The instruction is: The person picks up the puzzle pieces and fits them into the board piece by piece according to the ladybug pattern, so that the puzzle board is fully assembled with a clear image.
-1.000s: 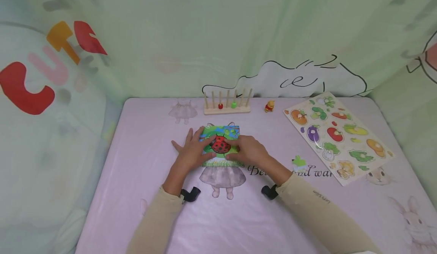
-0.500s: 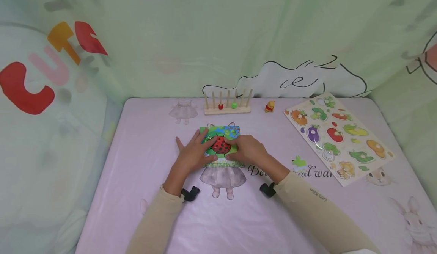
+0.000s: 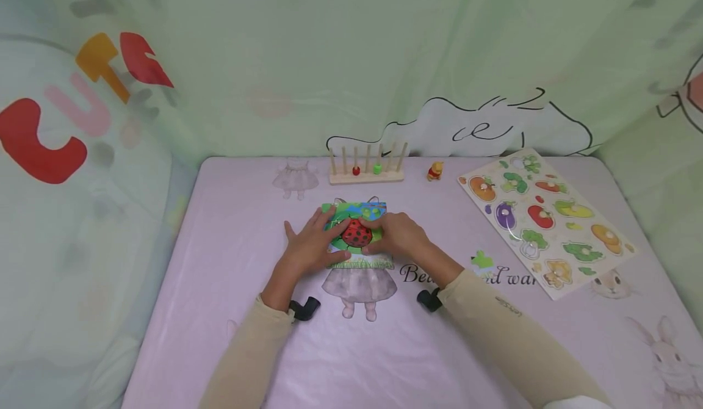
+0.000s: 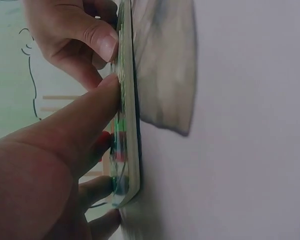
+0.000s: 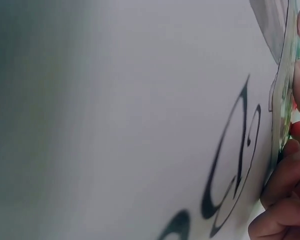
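Note:
A ladybug jigsaw puzzle (image 3: 357,261) in a thin board lies flat on the table between both hands. My left hand (image 3: 310,245) rests over its left side, fingers spread, with the thumb and index fingertips touching the picture. From the right, my right hand (image 3: 403,236) holds the puzzle, its thumb and index tips on the ladybug and the other fingers curled at the board's side edge, as the right wrist view shows. A loose green puzzle piece (image 3: 482,261) lies on the table to the right. The hands hide parts of the picture.
Behind the puzzle stands a wooden peg rack (image 3: 367,179) with a red and a green bead. A small bear figure (image 3: 435,171) is beside it. A vegetable puzzle board (image 3: 549,220) lies at the right. Fabric walls (image 3: 263,61) border the table (image 3: 351,360).
My left hand has drawn its fingers slightly inward and its thumb a little right. My right hand has shifted only slightly, keeping its fingertips on the ladybug. The puzzle stays in place.

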`<state>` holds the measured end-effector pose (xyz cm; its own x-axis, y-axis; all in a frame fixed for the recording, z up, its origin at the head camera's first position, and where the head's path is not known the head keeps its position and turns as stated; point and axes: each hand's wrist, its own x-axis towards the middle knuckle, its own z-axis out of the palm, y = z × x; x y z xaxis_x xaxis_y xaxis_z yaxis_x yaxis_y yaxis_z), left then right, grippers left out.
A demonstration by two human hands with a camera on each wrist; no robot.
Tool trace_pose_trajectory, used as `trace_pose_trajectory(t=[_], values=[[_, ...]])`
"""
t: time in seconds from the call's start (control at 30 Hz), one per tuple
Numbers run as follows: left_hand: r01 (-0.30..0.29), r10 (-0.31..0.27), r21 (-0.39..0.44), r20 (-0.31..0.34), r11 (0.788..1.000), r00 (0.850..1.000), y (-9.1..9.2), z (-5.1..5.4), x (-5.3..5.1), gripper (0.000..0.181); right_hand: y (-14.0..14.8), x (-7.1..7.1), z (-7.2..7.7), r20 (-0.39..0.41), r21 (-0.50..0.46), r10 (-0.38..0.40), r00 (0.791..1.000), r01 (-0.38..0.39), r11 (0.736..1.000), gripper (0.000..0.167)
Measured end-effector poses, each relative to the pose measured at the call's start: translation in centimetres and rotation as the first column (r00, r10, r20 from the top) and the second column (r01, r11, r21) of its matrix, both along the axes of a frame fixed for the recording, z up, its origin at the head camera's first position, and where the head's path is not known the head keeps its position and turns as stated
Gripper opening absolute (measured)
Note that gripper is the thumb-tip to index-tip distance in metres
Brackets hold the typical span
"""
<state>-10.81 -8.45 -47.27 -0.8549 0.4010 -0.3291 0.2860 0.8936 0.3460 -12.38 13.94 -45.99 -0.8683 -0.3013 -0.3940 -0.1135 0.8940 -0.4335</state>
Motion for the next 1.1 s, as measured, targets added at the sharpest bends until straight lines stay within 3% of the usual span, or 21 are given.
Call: trace_pose_trajectory(t=[0.4,0.63,0.9,1.1], values=[[-0.030,0.030,-0.008,-0.009,1.000,1.000,0.3,0.4,0.0,0.076,0.1,0.1,0.0,0.001,-0.007,0.002,1.000,-0.002,1.000,0.074],[-0.030,0.030,-0.022,-0.010,0.999,0.999,0.4,0.5,-0.1,0.077,0.9,0.2,-0.1,0.017,-0.074,0.044,0.999,-0.042,0.996,0.071],[-0.024,0.024,-0.019,-0.018,1.000,1.000,0.4,0.2,-0.1,0.077,2.4,0.2,-0.2,-0.028,-0.144,0.070,0.997,-0.074,0.987,0.067],[-0.037,0.037,-0.018,-0.016,0.999,0.999,0.4,0.1,-0.1,0.077,4.4,0.6,0.1,-0.054,-0.200,0.076,0.996,-0.086,0.976,0.053]])
